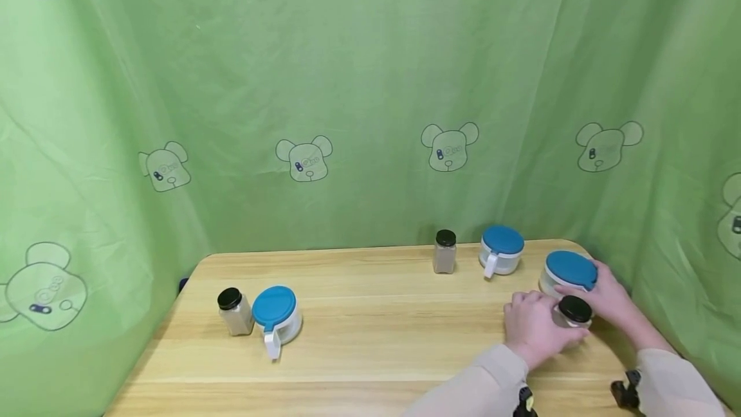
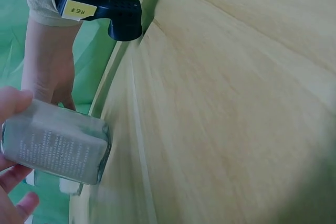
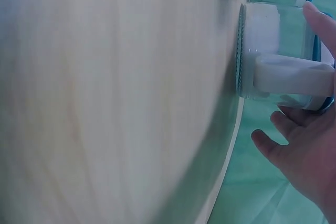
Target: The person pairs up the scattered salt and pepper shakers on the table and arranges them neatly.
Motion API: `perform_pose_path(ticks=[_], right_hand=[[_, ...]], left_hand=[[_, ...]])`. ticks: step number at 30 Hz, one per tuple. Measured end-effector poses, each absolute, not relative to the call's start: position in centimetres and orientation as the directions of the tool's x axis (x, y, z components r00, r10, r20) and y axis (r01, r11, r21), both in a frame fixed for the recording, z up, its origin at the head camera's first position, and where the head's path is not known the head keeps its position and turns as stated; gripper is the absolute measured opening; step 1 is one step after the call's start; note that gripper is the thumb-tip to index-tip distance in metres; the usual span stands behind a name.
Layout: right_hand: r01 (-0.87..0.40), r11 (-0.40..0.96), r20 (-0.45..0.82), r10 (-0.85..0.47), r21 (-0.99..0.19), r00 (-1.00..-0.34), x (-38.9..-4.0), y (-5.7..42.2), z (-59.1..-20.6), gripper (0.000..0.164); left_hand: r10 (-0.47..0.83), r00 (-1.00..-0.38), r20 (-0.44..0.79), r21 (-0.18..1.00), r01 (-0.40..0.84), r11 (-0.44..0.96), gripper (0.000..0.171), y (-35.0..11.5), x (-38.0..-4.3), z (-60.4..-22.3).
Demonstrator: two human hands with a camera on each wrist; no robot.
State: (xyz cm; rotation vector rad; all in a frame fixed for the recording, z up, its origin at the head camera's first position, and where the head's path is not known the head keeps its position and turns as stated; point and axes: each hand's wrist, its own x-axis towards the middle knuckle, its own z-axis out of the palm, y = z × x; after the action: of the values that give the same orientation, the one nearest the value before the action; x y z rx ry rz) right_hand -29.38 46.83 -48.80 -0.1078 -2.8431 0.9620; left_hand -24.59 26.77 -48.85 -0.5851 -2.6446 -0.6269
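My left hand (image 1: 535, 327) holds a square glass spice jar (image 2: 58, 142) with a black lid (image 1: 576, 308) near the table's right side. Small print covers the side of this jar in the left wrist view, and its base is close over the wood. Just beyond it, my right hand (image 1: 608, 295) grips a round seasoning jar (image 1: 570, 268) around its blue lid, thumb on one side and fingers on the other. That jar has a white handle (image 3: 291, 74) and white contents, shown in the right wrist view.
Another blue-lidded jar (image 1: 501, 251) and a black-lidded spice jar (image 1: 444, 253) stand at the back of the wooden table (image 1: 370, 340). At the left are a spice jar (image 1: 235, 313) and a blue-lidded jar (image 1: 276, 314) side by side. A green curtain (image 1: 370, 82) hangs close behind.
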Motion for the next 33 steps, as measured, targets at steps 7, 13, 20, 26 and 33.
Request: perform_pose_path(ticks=[7,13,20,26,33], right_hand=[[0.067,0.789,0.069,0.137,-0.611,-0.988,-29.4,46.7,-48.7,0.111],[0.070,0.791,0.107,0.169,-0.607,-0.980,-29.4,46.7,-48.9,0.111],[0.079,0.784,0.102,0.179,-0.615,-0.978,-29.4,47.0,-49.4,0.111],[0.087,0.788,0.103,0.187,-0.610,-0.977,-29.4,47.0,-49.5,0.110],[0.094,0.791,0.106,0.197,-0.605,-0.975,-29.2,47.2,-49.3,0.111]], left_hand=[[0.310,-0.845,0.437,0.387,0.487,0.783,0.047,26.5,-24.5,-48.9],[0.290,-0.833,0.471,0.406,0.497,0.767,0.046,26.3,-24.4,-49.2],[0.277,-0.834,0.476,0.411,0.490,0.769,0.048,26.0,-24.3,-49.2],[0.285,-0.821,0.495,0.397,0.505,0.766,0.049,25.7,-24.4,-49.2],[0.304,-0.818,0.489,0.424,0.527,0.736,0.045,25.2,-24.4,-48.5]])
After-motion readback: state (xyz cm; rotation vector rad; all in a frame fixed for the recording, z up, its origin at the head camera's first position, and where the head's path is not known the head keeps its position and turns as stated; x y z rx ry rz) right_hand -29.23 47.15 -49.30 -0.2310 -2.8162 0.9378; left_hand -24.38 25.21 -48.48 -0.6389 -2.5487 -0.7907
